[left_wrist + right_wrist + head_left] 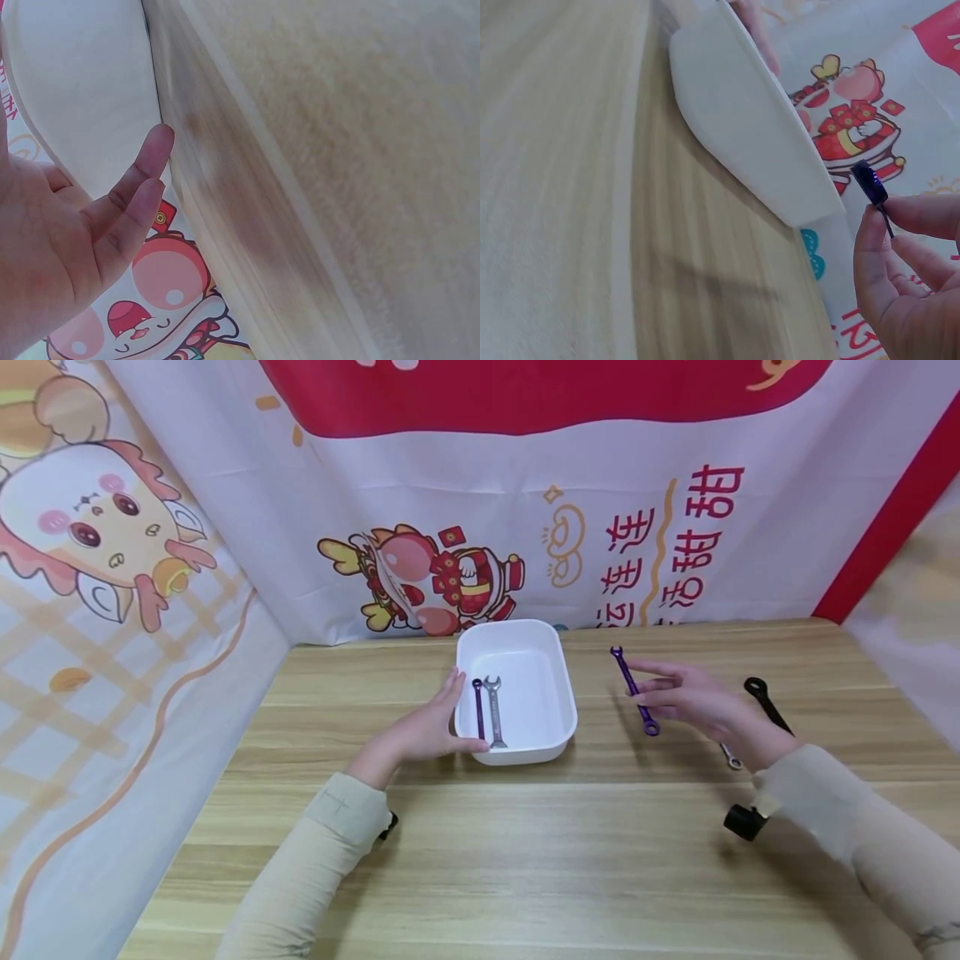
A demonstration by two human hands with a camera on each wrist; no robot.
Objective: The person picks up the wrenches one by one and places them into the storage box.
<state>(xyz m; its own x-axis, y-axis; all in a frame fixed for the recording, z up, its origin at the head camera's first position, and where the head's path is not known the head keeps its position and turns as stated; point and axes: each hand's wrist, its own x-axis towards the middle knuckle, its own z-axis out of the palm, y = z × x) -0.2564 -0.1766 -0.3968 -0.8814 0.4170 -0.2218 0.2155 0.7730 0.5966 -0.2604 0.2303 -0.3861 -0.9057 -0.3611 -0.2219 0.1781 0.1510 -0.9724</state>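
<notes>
My right hand pinches a purple combination wrench between thumb and fingers, above the table right of a white plastic bin. In the right wrist view, one dark purple end of it stands out past the fingertips. My left hand rests against the bin's left side, fingers spread along the wall and thumb at the front rim. In the left wrist view, two relaxed fingers lie against the bin's outer wall. Inside the bin, a small purple wrench and a silver wrench lie side by side.
On the wooden table, a black wrench lies beyond my right wrist. A silver wrench is partly hidden under that forearm. A printed cloth hangs along the table's back edge, and another hangs at the left.
</notes>
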